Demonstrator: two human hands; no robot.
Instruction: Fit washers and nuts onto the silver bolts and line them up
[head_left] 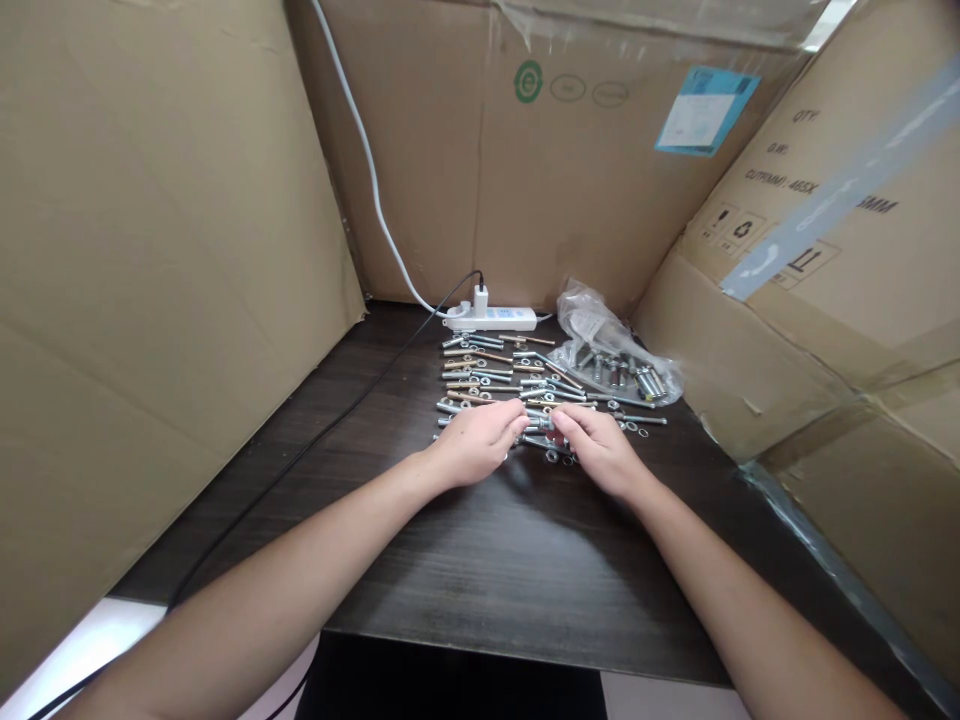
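A silver expansion bolt point(538, 423) spans the gap between my two hands, low over the dark table. My left hand point(480, 440) pinches its left end, with the fingers closed together. At its right end, the thumb and fingers of my right hand point(596, 447) close on it. Something small and red point(556, 438) shows beside the right fingertips. Beyond and around the hands lie rows of silver and brass-coloured bolts point(480, 376), with loose nuts and washers point(613, 405) among them. My hands partly cover the nearest row.
A clear plastic bag point(592, 320) with more metal bolts lies at the back right. Behind the rows is a white power strip point(495, 320) with a plugged-in adapter. A black cable point(330, 432) crosses the table's left side. Cardboard walls point(420, 150) enclose the back and both sides.
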